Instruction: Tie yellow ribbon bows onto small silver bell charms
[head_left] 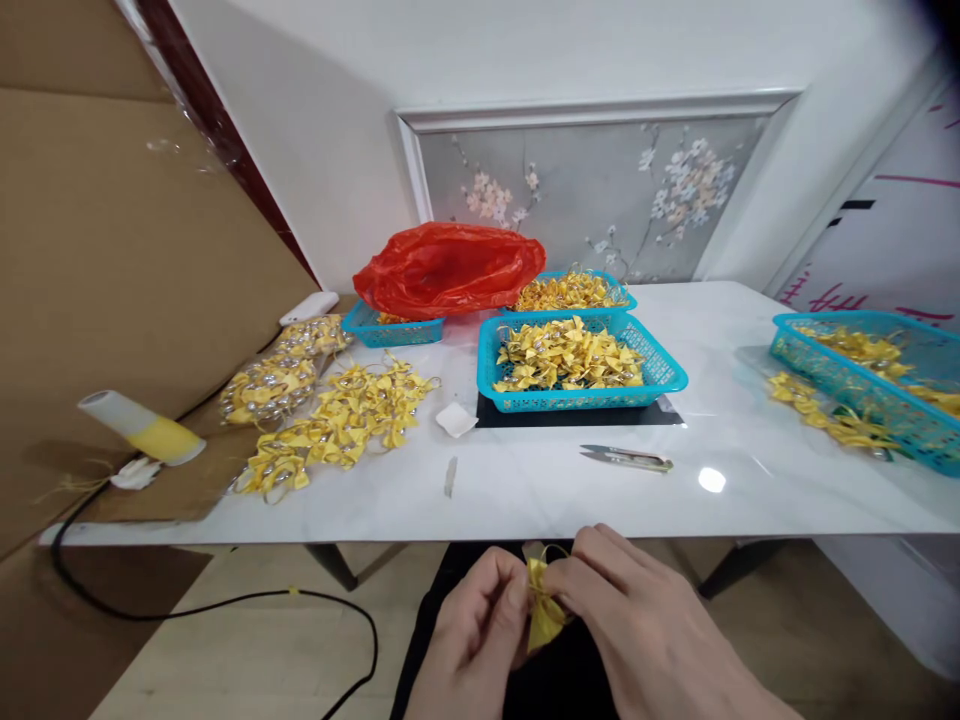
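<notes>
Between my two hands, just off the table's front edge and above my lap, is a small yellow ribbon bow (545, 620) with a thin loop of cord. My left hand (484, 630) pinches its left side between thumb and forefinger. From the right, my right hand (630, 610) grips the bow with curled fingers, which hide part of it. Beyond my hands on the white table (517, 500) lies a pair of thread snips (628, 458). A loose pile of similar yellow bows (352, 415) with silvery beads or bells spreads to the left.
A blue basket of bows (581, 400) stands mid-table, another basket (862, 365) at right. Behind are a further basket (630, 298) and a red plastic bag (450, 270). Cardboard (135, 250) walls the left side, near a yellow-white tube (142, 428). A black cable (225, 603) hangs below.
</notes>
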